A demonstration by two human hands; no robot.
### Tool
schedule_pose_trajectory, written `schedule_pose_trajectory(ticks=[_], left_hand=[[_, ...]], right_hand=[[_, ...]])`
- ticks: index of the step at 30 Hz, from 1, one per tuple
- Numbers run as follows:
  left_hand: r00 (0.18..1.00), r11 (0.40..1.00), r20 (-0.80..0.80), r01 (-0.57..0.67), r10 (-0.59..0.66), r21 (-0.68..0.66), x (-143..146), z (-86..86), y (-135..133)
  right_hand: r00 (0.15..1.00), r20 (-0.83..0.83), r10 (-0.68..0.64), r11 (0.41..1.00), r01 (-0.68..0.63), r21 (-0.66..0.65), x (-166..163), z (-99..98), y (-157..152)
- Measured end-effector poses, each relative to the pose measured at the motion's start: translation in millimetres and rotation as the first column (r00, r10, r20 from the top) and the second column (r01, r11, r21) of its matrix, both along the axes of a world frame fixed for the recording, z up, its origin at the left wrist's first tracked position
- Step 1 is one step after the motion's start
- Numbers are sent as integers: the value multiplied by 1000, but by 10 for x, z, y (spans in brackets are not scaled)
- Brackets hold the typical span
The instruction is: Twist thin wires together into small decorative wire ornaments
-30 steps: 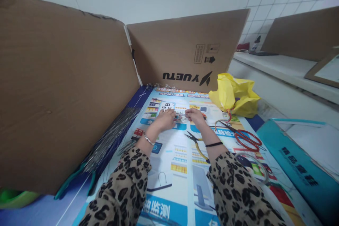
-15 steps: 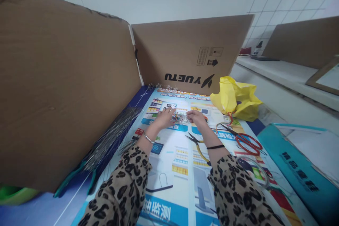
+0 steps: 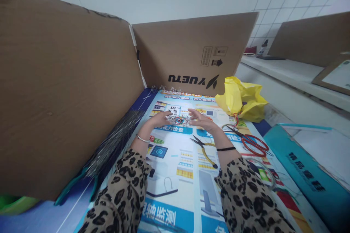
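My left hand (image 3: pixel 159 119) and my right hand (image 3: pixel 199 119) reach out over a printed poster (image 3: pixel 177 160) on the table. Between their fingertips lies a small tangle of thin wire with red and blue bits (image 3: pixel 179 120). Both hands touch it from either side with fingers stretched and partly spread. Both sleeves are leopard print. A bangle sits on the left wrist and a black band on the right.
Yellow-handled pliers (image 3: pixel 203 146) lie just right of my right wrist, red scissors (image 3: pixel 251 142) further right. A yellow plastic bag (image 3: pixel 242 99) sits at the back right. Cardboard walls (image 3: pixel 62 91) stand left and behind. A bundle of thin wires (image 3: pixel 115 142) lies along the left wall.
Both hands have gone from a pinching grip on the small wire piece to flatter, spread fingers either side of it. The left forearm has swung slightly left.
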State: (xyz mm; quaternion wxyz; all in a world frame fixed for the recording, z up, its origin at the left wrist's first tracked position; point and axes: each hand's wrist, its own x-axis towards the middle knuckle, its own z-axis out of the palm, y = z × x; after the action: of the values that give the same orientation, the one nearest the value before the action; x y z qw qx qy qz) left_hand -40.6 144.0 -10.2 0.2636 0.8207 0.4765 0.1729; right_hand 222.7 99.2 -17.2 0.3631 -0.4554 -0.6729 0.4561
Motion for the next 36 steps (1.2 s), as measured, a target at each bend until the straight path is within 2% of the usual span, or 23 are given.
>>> schedule_pose_trajectory(ticks=[2, 5, 8, 11, 18, 27, 36], left_hand=[[1000, 1000, 7, 3, -3, 4, 11, -17, 11], [1000, 1000, 19, 4, -4, 7, 14, -28, 21], [999, 1000, 36, -3, 3, 4, 5, -22, 17], [998, 1000, 64, -12, 12, -5, 7, -14, -3], [981, 1000, 193, 24, -24, 1, 148, -84, -92], [937, 1000, 348, 16, -11, -10, 310, -169, -109], [913, 999, 408, -5, 20, -38, 214, -194, -73]], right_hand=[[982, 184, 44, 994, -61, 88, -59, 10, 5], [913, 407, 21, 964, -126, 234, -168, -25, 32], [845, 532, -47, 950, -126, 285, -214, -84, 58], [803, 588, -95, 950, -104, 295, -179, -125, 87], [794, 594, -131, 952, -67, 300, -94, -155, 152], [836, 528, -148, 955, -19, 297, -87, -200, 162], [893, 420, -162, 954, 33, 298, -91, -232, 151]])
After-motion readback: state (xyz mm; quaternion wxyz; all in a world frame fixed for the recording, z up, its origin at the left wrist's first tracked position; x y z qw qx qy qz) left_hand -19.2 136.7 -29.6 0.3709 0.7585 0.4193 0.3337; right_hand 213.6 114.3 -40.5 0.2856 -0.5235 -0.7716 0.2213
